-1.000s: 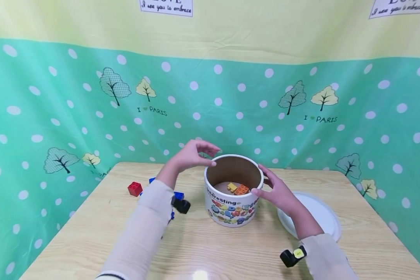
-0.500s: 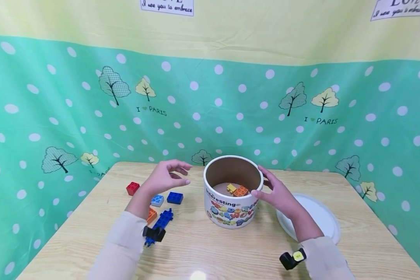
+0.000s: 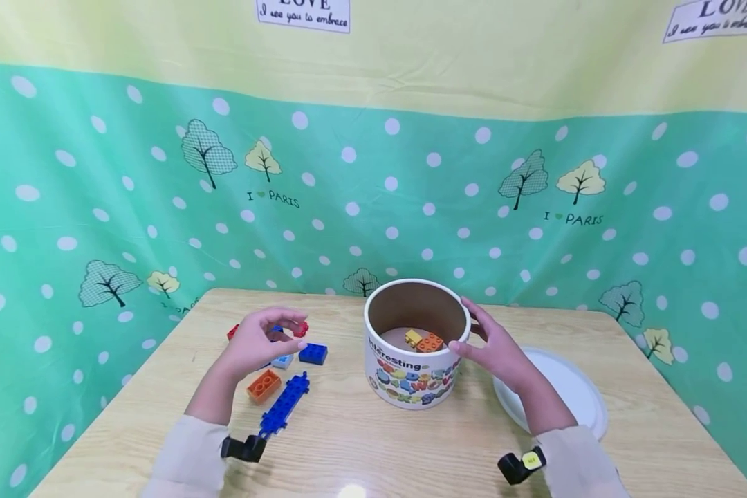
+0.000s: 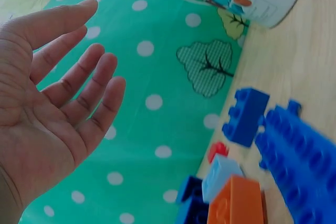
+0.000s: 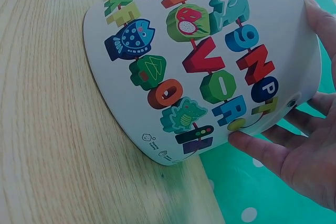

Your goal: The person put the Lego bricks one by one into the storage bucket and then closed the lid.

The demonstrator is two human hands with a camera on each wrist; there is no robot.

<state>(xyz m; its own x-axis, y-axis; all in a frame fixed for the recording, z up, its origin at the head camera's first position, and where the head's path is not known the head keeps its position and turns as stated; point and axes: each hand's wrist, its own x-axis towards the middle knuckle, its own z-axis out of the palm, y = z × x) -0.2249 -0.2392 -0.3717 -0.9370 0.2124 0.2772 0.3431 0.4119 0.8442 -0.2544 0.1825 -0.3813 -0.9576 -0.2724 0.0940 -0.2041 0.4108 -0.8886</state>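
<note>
My left hand (image 3: 255, 342) hovers over loose building bricks on the left of the table, its fingers loosely bent and nothing between them. In the left wrist view its bare palm (image 4: 47, 114) shows. Below it lie an orange brick (image 3: 264, 386), a long blue piece (image 3: 286, 402), a dark blue brick (image 3: 313, 353), a light blue brick (image 3: 283, 361) and a small red piece (image 3: 301, 329), some partly hidden. My right hand (image 3: 496, 349) holds the right side of a white printed bucket (image 3: 411, 380), thumb in front and fingers behind. Inside sit an orange brick (image 3: 430, 342) and a yellow piece (image 3: 413, 338).
A round white lid (image 3: 563, 387) lies on the table right of the bucket, partly under my right forearm. Behind the wooden table (image 3: 373, 449) hangs a green dotted curtain (image 3: 324, 173).
My left hand has moved from the bucket's rim leftward and down over the loose bricks, uncovering the orange and long blue pieces. The right hand stays at the bucket.
</note>
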